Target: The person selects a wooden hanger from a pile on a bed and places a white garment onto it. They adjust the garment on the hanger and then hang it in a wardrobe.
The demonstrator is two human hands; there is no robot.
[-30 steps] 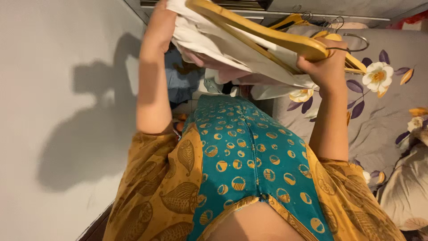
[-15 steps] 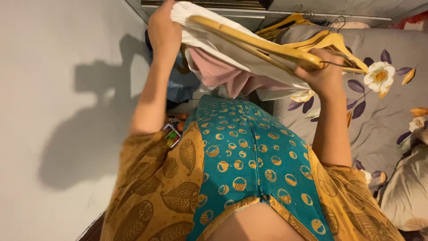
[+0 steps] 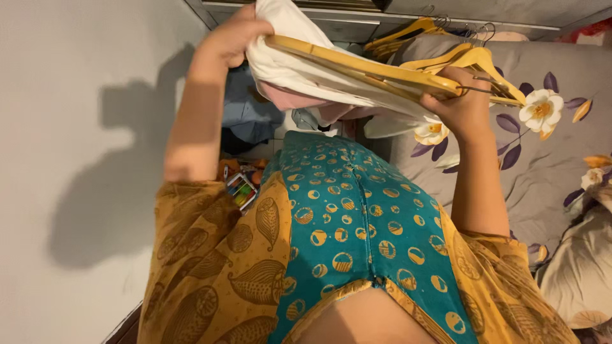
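left hand (image 3: pixel 233 35) lower on white garment (image 3: pixel 287 67), right hand (image 3: pixel 462 105) steady on wooden hanger (image 3: pixel 357 64)

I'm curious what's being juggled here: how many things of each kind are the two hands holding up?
Wooden hanger: 1, in the right hand
White garment: 1, in the left hand
Pink cloth beneath it: 1
Total: 3

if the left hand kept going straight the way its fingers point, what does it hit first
The left hand already grips the white garment, fingers aimed right along the wooden hanger. Going on, it would likely press into that cloth and the hanger's near end first, though depth is hard to judge.
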